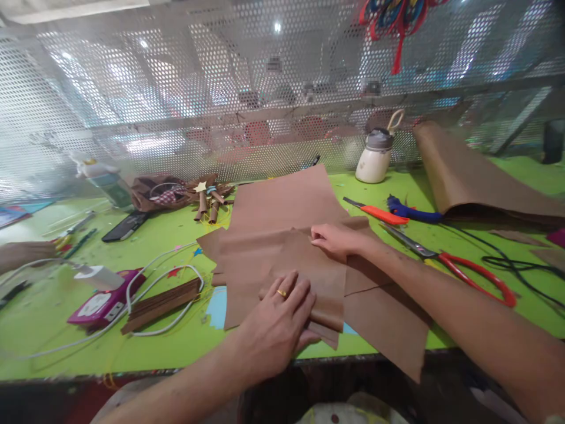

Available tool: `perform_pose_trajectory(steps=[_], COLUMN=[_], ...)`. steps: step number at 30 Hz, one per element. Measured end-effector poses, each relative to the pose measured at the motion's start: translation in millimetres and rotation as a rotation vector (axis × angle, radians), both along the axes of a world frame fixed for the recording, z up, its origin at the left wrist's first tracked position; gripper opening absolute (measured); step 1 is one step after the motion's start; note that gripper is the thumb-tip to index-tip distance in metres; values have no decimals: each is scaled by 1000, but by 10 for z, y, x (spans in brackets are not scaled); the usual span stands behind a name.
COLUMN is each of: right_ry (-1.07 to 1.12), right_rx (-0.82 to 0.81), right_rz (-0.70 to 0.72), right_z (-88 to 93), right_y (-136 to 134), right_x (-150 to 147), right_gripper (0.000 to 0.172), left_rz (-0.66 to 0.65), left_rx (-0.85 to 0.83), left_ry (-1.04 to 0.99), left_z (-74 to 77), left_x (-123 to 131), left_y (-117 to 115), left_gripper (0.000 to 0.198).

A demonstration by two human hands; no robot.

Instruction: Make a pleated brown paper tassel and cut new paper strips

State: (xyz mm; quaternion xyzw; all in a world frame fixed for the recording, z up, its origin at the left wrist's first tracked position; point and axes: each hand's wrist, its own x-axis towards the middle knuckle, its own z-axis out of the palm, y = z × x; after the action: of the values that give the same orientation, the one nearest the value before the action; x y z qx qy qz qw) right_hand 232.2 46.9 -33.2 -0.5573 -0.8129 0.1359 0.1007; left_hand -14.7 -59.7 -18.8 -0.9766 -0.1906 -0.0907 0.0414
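Note:
Large brown paper sheets (278, 203) lie stacked and overlapping in front of me. A smaller brown paper piece (324, 288), curled along its near edge, rests on top of them. My left hand (280, 321), with a ring on one finger, presses on this piece near its lower left, its fingers stretched out and lying flat. At the piece's top edge, my right hand (333, 240) has its fingers curled in and pinched on the paper. Just right of that arm lie scissors (441, 256) with red handles and an orange utility knife (384, 214).
A green table (176, 344) runs up to a perforated metal screen (176, 106). Around the sheets are a white bottle (374, 159), a phone (126, 226), a purple power strip (106, 300) with a white cable, folded brown strips (161, 305) and another person's hand (26, 256).

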Motion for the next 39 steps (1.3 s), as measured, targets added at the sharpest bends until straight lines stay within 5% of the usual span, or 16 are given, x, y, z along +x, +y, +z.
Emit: perform_pose_trajectory(steps=[6,25,39], right_ry=[-41,-77,-57], right_rx=[7,21,58], right_rz=[-18,-46,-57], right_z=[-21,14,-44], right_y=[-24,-76,-76], right_x=[17,20,31], right_gripper=[13,14,14], left_rz=[27,48,38], left_rx=[-141,-175,6], left_ry=[-28,-58,-108], left_z=[15,-14,-94], left_x=[-63,-206,-263], left_y=[-25,-41,-180], left_gripper=[59,52,42])
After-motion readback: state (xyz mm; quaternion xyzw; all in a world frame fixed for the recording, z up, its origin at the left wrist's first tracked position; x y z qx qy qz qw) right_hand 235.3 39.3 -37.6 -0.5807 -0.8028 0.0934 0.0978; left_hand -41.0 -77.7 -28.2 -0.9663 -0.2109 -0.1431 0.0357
